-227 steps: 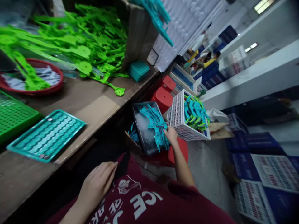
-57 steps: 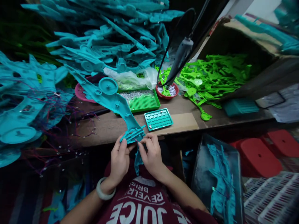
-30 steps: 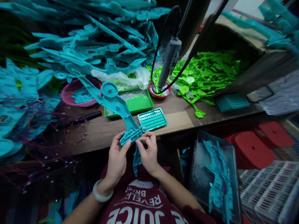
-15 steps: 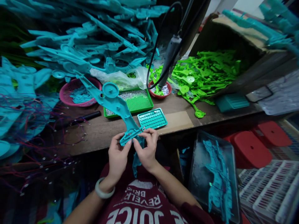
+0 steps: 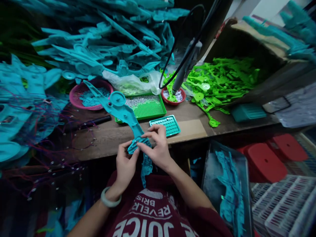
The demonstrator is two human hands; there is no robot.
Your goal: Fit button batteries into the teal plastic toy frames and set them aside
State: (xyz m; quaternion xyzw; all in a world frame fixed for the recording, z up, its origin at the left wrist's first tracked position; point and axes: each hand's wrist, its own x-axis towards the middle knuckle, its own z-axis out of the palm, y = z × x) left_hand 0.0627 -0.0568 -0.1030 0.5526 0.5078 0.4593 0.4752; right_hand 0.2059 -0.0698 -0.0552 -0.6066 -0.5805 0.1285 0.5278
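I hold a long teal plastic part (image 5: 120, 110) with a round disc near its far end, its near end at the table's front edge. My left hand (image 5: 124, 164) pinches that near end from the left. My right hand (image 5: 158, 148) is closed on the same end from the right, fingers curled over it. A second teal piece (image 5: 146, 166) hangs down between my hands toward my lap. A small teal tray (image 5: 166, 124) of round pieces lies just beyond my right hand.
A green tray of small metal bits (image 5: 144, 107), a pink basket (image 5: 85, 98), a red bowl (image 5: 174, 95) and a hanging screwdriver (image 5: 185, 67) stand behind. Teal parts (image 5: 103, 42) pile at back left, green parts (image 5: 222, 79) at right. A dark bin of teal parts (image 5: 228, 187) sits low right.
My right hand has risen and moved over the near end of the teal part. The part has tipped a little farther onto the table. The view has shifted slightly.
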